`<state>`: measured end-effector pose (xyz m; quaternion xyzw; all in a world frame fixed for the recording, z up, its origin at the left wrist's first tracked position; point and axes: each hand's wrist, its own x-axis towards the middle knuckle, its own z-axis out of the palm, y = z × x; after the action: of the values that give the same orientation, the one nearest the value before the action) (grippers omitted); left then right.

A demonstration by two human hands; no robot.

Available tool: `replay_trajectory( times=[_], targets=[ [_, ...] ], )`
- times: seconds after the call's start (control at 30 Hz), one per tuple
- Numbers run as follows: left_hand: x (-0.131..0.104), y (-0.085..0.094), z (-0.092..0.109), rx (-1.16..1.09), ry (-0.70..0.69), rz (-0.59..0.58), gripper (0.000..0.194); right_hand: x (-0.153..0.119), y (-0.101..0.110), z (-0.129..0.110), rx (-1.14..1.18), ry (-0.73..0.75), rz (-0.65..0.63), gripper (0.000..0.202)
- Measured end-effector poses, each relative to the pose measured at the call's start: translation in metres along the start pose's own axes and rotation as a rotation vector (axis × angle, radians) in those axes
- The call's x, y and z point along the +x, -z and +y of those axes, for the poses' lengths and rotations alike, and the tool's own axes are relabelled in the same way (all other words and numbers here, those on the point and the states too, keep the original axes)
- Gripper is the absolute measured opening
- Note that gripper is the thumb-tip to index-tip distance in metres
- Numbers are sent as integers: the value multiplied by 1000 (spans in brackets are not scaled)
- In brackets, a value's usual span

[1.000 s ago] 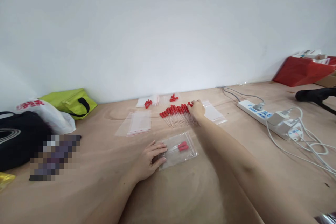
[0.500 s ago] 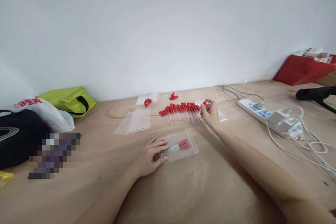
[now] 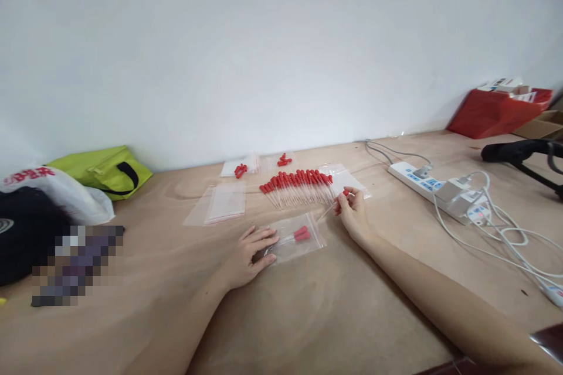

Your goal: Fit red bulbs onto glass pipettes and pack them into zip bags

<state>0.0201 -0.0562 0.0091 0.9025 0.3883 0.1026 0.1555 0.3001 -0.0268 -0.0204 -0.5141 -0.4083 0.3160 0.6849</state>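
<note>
A clear zip bag (image 3: 290, 252) lies flat on the table, with two red-capped droppers (image 3: 301, 233) inside. My left hand (image 3: 255, 255) rests on the bag's left end, fingers apart. To the right of the bag, my right hand (image 3: 354, 211) pinches a red-capped dropper (image 3: 328, 210) by its cap, its thin clear stem pointing down and left to the bag's right end. Behind the bag lies a row of several red-capped droppers (image 3: 297, 180), stems toward me. A stack of flat clear bags (image 3: 226, 202) lies to the left of the row.
Small red pieces (image 3: 240, 170) lie on bags near the wall. A white power strip (image 3: 413, 181) with tangled cables is on the right, a red bag (image 3: 492, 114) behind it. On the left are a green bag (image 3: 101, 167), a white plastic bag (image 3: 74, 190) and a black bag (image 3: 30, 234).
My right hand has moved from the dropper row toward me, bringing a dropper close to the zip bag. My left hand stays on the bag. The view has shifted slightly right.
</note>
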Motion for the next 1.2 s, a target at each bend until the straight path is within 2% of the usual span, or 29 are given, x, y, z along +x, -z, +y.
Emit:
replay_trajectory(
  times=[0.13,0.43,0.57,0.7,0.83,0.97,1.07,1.2],
  targets=[
    [0,1,0,5,-10,2,37,1,2,-2,-5,24,40,31],
    [0,2,3,-39,-1,-1,35,-11,-8,-5,89,-112,-51,31],
    [-1,1,3,-52,-8,0,35,-19,-13,-4,198,-226,-148,39],
    [0,2,5,-47,1,3,39,-26,-13,-7,147,-302,-334,42],
    [0,3,6,-43,9,0,42,-28,-11,-11,32,-269,-544,36],
    [-1,2,5,-41,4,4,42,-29,-11,-8,8,-188,-672,30],
    [0,3,6,-42,2,5,41,-30,-14,-3,-28,-154,-689,29],
    [0,4,7,-61,1,16,41,-31,-17,3,-145,-145,-639,26]
  ],
)
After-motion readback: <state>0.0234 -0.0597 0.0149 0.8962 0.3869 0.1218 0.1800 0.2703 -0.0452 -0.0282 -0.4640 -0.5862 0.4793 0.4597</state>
